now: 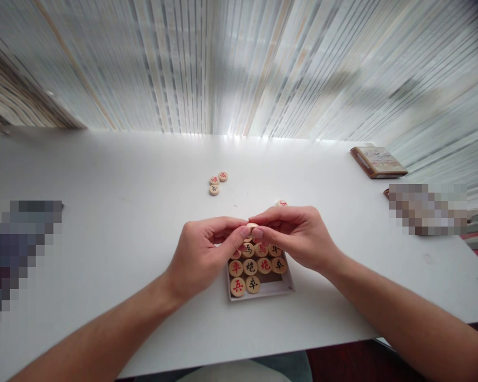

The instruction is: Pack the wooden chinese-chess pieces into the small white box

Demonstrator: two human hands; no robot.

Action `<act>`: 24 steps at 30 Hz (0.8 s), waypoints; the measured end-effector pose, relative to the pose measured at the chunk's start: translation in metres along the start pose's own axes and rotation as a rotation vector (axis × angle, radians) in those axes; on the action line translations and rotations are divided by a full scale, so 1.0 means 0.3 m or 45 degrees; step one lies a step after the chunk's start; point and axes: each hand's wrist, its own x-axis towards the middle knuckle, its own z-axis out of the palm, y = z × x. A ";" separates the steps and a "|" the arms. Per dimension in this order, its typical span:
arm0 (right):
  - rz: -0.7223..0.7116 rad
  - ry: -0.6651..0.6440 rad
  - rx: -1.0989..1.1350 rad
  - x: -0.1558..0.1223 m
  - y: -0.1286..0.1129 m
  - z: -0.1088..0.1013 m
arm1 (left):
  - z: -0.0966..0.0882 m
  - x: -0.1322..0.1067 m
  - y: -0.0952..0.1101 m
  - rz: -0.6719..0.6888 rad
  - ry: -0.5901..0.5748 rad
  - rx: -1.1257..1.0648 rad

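My left hand [207,252] and my right hand [292,233] meet above a small white box [281,289]. Together their fingertips pinch one round wooden chess piece [252,226]. The box holds several wooden discs [250,267] with red or black characters, lying flat in rows. Both hands hover over the box's far half and hide part of it. Another disc [281,203] peeks out just behind my right hand.
Three loose discs [217,182] lie on the white table [123,212] farther back. A brown box lid [377,162] rests at the far right. Blurred patches sit at the left and right edges. Striped blinds hang behind the table.
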 end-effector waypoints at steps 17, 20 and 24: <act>-0.223 0.019 -0.194 -0.006 -0.020 -0.002 | 0.004 0.000 -0.005 0.069 -0.040 -0.016; -0.202 -0.006 -0.170 -0.002 -0.024 0.000 | 0.007 -0.005 -0.008 0.099 0.012 -0.003; -0.124 -0.025 -0.200 0.000 -0.034 0.000 | 0.005 -0.008 -0.001 0.124 0.014 0.052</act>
